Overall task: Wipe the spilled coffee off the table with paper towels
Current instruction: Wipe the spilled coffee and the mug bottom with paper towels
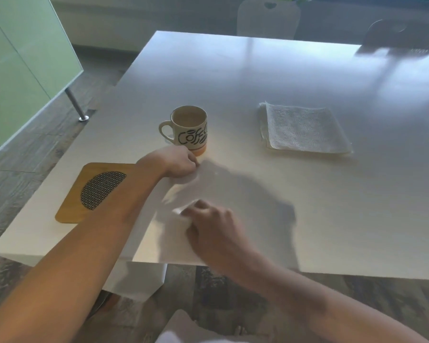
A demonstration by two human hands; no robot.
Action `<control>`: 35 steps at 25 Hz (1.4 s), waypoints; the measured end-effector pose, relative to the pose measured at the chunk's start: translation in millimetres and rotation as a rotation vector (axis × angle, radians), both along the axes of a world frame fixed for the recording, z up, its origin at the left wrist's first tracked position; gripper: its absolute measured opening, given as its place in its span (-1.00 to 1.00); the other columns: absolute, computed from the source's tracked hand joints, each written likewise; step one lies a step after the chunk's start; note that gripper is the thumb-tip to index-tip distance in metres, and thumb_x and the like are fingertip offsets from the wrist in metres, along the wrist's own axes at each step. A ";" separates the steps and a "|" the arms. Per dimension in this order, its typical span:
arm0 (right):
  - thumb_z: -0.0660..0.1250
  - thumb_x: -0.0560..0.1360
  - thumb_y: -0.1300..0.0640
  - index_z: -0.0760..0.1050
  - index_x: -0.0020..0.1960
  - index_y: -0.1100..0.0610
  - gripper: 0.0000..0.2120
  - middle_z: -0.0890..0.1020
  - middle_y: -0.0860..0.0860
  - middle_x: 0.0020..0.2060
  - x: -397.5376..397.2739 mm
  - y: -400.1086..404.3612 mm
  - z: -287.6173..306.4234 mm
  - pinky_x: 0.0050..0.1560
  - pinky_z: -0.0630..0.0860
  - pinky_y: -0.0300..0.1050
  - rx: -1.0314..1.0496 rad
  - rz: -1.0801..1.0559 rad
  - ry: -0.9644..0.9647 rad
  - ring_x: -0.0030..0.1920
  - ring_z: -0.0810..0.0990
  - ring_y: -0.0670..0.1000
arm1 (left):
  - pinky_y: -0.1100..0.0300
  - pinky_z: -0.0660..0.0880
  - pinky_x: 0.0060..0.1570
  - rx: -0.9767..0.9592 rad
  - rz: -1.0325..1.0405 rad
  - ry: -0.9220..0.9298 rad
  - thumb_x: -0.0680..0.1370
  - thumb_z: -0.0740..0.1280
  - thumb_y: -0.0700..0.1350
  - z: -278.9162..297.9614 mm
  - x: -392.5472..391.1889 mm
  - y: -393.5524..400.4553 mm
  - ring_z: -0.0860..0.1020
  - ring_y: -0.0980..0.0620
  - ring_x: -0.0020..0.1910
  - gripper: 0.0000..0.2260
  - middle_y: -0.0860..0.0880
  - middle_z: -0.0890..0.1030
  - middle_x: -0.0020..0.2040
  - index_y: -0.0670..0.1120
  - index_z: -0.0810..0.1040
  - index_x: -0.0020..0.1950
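Two hands worked a blurred white paper towel (176,219) on the pale counter (258,78) just before the coffee mug (187,128), left grip (180,160) and right grip (214,229) both pinching it, wood-plank floor (67,134) beyond.

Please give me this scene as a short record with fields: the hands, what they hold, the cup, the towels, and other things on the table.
left hand: closed on the far edge of a white paper towel, just in front of the mug
right hand: closed on the near part of the same towel, blurred
mug: upright, handle to the left, pale coffee inside
folded towel stack: right of the mug, untouched
wooden trivet: left, partly under the left forearm
spill: cannot tell
table: white, glossy
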State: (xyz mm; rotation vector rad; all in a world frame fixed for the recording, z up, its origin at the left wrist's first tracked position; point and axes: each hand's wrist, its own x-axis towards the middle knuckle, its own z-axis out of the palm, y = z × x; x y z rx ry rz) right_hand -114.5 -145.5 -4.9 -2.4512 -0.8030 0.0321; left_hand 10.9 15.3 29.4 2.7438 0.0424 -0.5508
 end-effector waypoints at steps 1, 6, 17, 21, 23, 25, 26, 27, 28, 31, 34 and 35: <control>0.22 0.49 0.17 0.57 0.29 -0.02 -0.59 0.63 0.02 0.15 -8.6 7.4 -0.8 0.01 0.58 0.04 0.005 0.083 0.011 0.00 0.64 0.22 | 0.13 0.35 0.35 0.001 0.004 0.008 0.55 0.22 -0.13 0.0 0.6 0.9 0.45 -0.05 0.39 -0.62 0.03 0.53 0.42 0.13 0.61 0.31; 0.25 0.45 0.10 0.62 0.18 -0.13 -0.65 0.72 -0.05 -0.06 -7.1 16.2 3.4 -0.16 0.50 -0.24 0.099 0.189 0.359 -0.18 0.64 -0.06 | 0.10 0.36 0.41 -0.114 0.041 0.080 0.51 0.25 -0.13 0.7 1.0 14.4 0.45 -0.01 0.40 -0.59 0.06 0.51 0.43 0.13 0.60 0.33; 0.20 0.54 0.36 0.56 0.11 0.24 -0.78 0.58 0.10 -0.22 98.2 -53.7 21.7 -0.28 0.58 -0.18 0.789 -0.073 1.232 -0.30 0.57 -0.01 | 0.24 0.45 -0.46 -0.516 0.268 -0.174 0.63 0.29 0.02 45.8 -5.4 36.5 0.60 0.06 -0.46 -0.69 -0.01 0.68 -0.35 -0.15 0.65 -0.18; 0.19 0.55 0.33 0.58 0.10 0.24 -0.77 0.58 0.10 -0.22 114.1 -61.6 23.4 -0.29 0.57 -0.15 0.811 -0.043 1.241 -0.30 0.57 0.01 | 0.26 0.44 -0.32 -0.479 0.453 -0.730 0.51 0.38 0.15 54.2 18.7 40.5 0.58 0.18 -0.36 -0.73 0.07 0.62 -0.33 -0.03 0.58 -0.20; 0.27 0.53 0.29 0.58 0.16 0.30 -0.76 0.58 0.13 -0.23 122.0 -62.7 22.0 -0.36 0.56 -0.13 0.824 -0.047 1.219 -0.33 0.57 0.02 | 0.33 0.43 -0.23 -0.436 0.330 -0.654 0.44 0.45 0.24 46.3 30.6 39.3 0.58 0.20 -0.10 -0.66 0.13 0.63 -0.05 0.05 0.57 0.05; 0.37 0.45 0.23 0.57 0.19 0.35 -0.65 0.60 0.14 -0.26 130.9 -63.1 21.0 -0.47 0.52 -0.15 0.839 -0.067 1.184 -0.40 0.56 0.02 | 0.32 0.40 -0.06 -0.388 0.208 -0.500 0.34 0.53 0.29 30.8 42.4 40.8 0.51 0.16 0.14 -0.36 0.13 0.56 0.23 0.06 0.49 0.32; 0.39 0.42 0.21 0.58 0.18 0.35 -0.63 0.61 0.14 -0.27 135.7 -63.3 20.5 -0.49 0.51 -0.16 0.837 -0.083 1.159 -0.42 0.57 0.02 | 0.30 0.39 0.01 -0.369 0.173 -0.450 0.28 0.56 0.31 24.2 46.3 41.9 0.47 0.15 0.22 -0.23 0.12 0.53 0.30 0.05 0.45 0.40; 0.39 0.43 0.20 0.60 0.15 0.34 -0.66 0.62 0.13 -0.27 140.2 -63.4 20.2 -0.47 0.52 -0.16 0.830 -0.100 1.131 -0.40 0.58 0.02 | 0.28 0.41 0.07 -0.369 0.153 -0.421 0.21 0.59 0.32 18.3 49.5 43.3 0.47 0.15 0.25 -0.13 0.12 0.53 0.33 0.05 0.44 0.44; 0.39 0.46 0.20 0.62 0.11 0.30 -0.73 0.62 0.11 -0.26 144.3 -63.8 19.5 -0.42 0.54 -0.16 0.821 -0.115 1.102 -0.37 0.59 0.01 | 0.26 0.45 0.12 -0.387 0.146 -0.406 0.15 0.60 0.33 12.7 52.8 44.4 0.51 0.15 0.24 -0.07 0.13 0.55 0.31 0.05 0.44 0.44; 0.38 0.52 0.20 0.67 -0.05 0.14 -0.90 0.64 0.05 -0.25 153.2 -64.9 19.0 -0.30 0.54 -0.21 0.792 -0.157 1.012 -0.28 0.61 -0.01 | 0.24 0.54 0.06 -0.451 0.154 -0.414 0.04 0.65 0.29 1.8 58.7 48.0 0.61 0.20 0.08 -0.14 0.18 0.64 0.11 0.11 0.51 0.29; 0.40 0.52 0.15 0.65 0.00 0.16 -0.88 0.64 0.03 -0.25 157.7 -65.0 22.6 -0.32 0.51 -0.24 0.784 -0.172 0.931 -0.30 0.60 -0.03 | 0.28 0.56 -0.06 -0.489 0.185 -0.455 0.02 0.66 0.25 -3.5 59.8 47.9 0.63 0.28 -0.05 -0.25 0.19 0.68 -0.02 0.12 0.57 0.16; 0.40 0.52 0.13 0.64 0.03 0.18 -0.85 0.64 0.02 -0.25 159.0 -64.5 23.7 -0.32 0.50 -0.24 0.773 -0.175 0.902 -0.30 0.60 -0.04 | 0.27 0.57 -0.06 -0.503 0.196 -0.464 0.03 0.67 0.23 -5.1 59.5 47.1 0.63 0.28 -0.07 -0.26 0.19 0.69 -0.03 0.12 0.58 0.15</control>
